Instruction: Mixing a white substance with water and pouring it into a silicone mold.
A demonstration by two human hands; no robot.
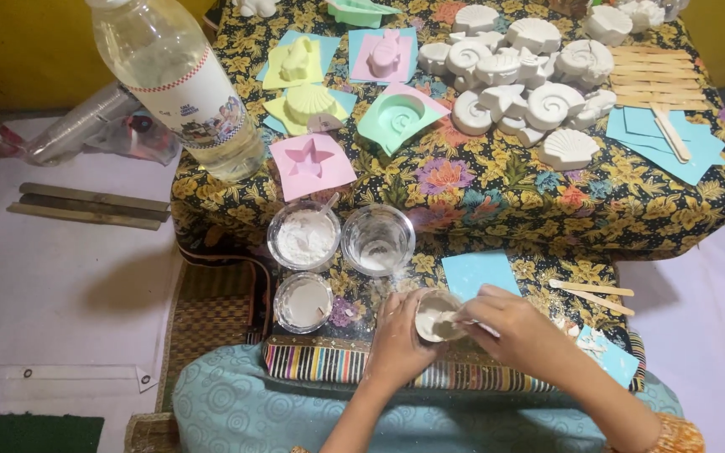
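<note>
- The left hand (396,340) is wrapped around a small cup (436,315), at the near edge of the floral cloth (497,184). The cup tilts, its mouth facing up and a bit right, with white paste inside.
- The right hand (513,323) pinches a thin stick (461,317); its long axis runs left-right into the cup.
- Just beyond stand a bowl (304,236) of white powder and a clear glass (378,240).
- Farther lie soft pastel moulds (311,161) and matte white plaster shells (530,75).
- A plastic bottle (178,80) stands at far left.
</note>
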